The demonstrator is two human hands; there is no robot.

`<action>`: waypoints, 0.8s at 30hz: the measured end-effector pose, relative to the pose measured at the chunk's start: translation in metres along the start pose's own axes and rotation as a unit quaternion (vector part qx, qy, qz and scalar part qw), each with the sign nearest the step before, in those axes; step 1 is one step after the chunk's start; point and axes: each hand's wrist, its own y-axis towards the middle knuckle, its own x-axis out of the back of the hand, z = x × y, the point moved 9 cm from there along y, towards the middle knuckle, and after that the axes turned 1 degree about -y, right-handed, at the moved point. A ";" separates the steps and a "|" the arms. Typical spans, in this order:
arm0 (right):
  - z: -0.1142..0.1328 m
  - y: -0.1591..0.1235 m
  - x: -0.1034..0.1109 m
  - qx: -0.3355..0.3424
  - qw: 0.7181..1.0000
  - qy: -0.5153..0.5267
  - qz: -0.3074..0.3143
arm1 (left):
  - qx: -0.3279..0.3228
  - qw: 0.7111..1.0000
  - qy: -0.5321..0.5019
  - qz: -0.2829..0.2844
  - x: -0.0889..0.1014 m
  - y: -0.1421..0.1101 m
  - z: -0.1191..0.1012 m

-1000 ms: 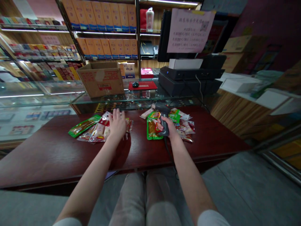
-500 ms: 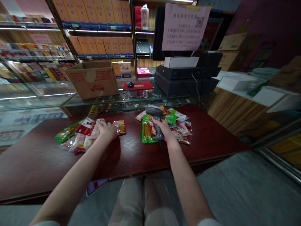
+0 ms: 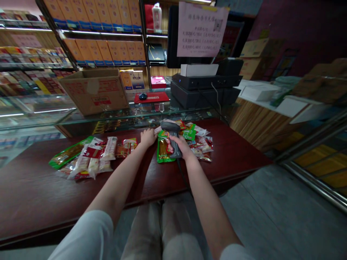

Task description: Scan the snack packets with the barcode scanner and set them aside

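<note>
Left hand (image 3: pixel 148 138): moved rightward across the tabletop (image 3: pixel 230 144), now open and empty, near the far edge. Right hand (image 3: pixel 180 146): closed around the grip of a corded barcode scanner (image 3: pixel 170 126) (rigid, best held there), over a green snack packet (image 3: pixel 162 150).

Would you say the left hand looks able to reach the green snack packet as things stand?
Likely yes: the left hand lies beside the green snack packet, nothing between them.

maroon wall (image 3: pixel 271 21) | wooden shelves (image 3: pixel 159 71) | glass display counter (image 3: pixel 108 117) | grey tile floor (image 3: pixel 271 213)
</note>
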 end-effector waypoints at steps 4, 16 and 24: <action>0.000 0.001 0.001 0.001 1.000 -0.002 0.001 | 0.046 0.998 -0.031 -0.025 0.015 -0.009 0.023; 0.000 -0.005 -0.005 -0.001 0.996 -0.086 0.018 | 0.156 0.676 -0.719 -0.033 0.034 -0.096 0.085; -0.001 -0.011 -0.013 -0.007 0.979 -0.200 0.024 | 0.174 0.568 -0.804 -0.004 0.012 -0.118 0.083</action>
